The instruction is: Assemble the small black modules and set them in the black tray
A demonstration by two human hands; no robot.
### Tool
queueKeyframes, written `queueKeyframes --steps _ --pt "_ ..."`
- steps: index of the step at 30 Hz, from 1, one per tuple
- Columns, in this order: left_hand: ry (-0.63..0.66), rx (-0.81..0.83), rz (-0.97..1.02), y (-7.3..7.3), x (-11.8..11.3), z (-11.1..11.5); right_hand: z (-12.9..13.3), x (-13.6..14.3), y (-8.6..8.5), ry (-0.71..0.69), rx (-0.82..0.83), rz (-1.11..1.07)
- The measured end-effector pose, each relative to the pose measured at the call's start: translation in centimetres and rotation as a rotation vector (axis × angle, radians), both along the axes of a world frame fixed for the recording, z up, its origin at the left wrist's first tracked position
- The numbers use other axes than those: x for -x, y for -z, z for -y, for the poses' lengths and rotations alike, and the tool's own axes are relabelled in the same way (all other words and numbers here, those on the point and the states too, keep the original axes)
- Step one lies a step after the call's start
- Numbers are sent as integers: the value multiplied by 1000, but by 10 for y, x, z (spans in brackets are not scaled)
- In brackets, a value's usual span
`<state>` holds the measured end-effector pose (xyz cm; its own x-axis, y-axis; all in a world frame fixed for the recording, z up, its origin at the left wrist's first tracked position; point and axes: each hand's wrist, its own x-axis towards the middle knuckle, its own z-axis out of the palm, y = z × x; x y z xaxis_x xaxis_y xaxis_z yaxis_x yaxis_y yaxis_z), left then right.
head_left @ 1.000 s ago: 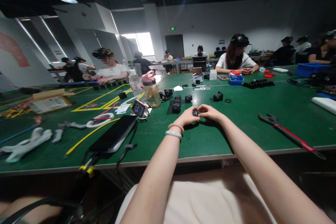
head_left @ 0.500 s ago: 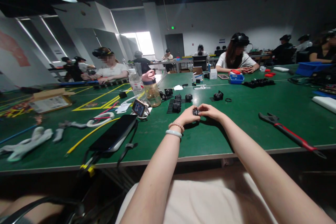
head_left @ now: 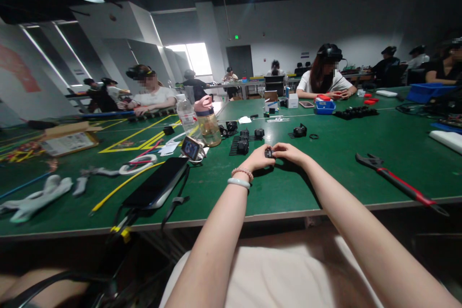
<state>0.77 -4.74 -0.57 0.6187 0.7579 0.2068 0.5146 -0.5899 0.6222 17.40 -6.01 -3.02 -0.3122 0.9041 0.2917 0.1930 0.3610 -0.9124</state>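
Note:
A small black part (head_left: pixel 268 153) is held between both hands, just above the green table (head_left: pixel 310 250); its exact kind is too small to make out. My left hand (head_left: pixel 259 158) is closed around its left side, and the fingers of my right hand (head_left: pixel 288 153) pinch it from the right. Beyond the left hand lie several black blocky parts (head_left: pixel 242 145), some with comb-like strips. Farther off, past the right hand, sit another black part (head_left: pixel 299 131) and a thin black ring (head_left: pixel 314 136).
On the right lies a wrench with a red and black handle (head_left: pixel 404 186). To the left are a black power bank or phone (head_left: pixel 159 183), a small screen (head_left: pixel 193 148), a bottle with a pink lid (head_left: pixel 209 127) and work gloves (head_left: pixel 39 197). Co-workers sit across the table.
Both hands stay in place around the black part, with only slight finger movement. The camera view has shifted very slightly.

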Motion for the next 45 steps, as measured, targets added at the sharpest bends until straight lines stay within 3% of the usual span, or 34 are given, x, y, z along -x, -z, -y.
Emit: queueKeyframes --steps 31,37,45 --pt "-4 30 4 -1 -1 1 3 2 -5 137 33 96" --pt "-4 12 3 2 -1 -2 3 3 -4 47 62 -48" --pt "5 20 9 -1 -2 1 2 2 -3 -68 68 -54"
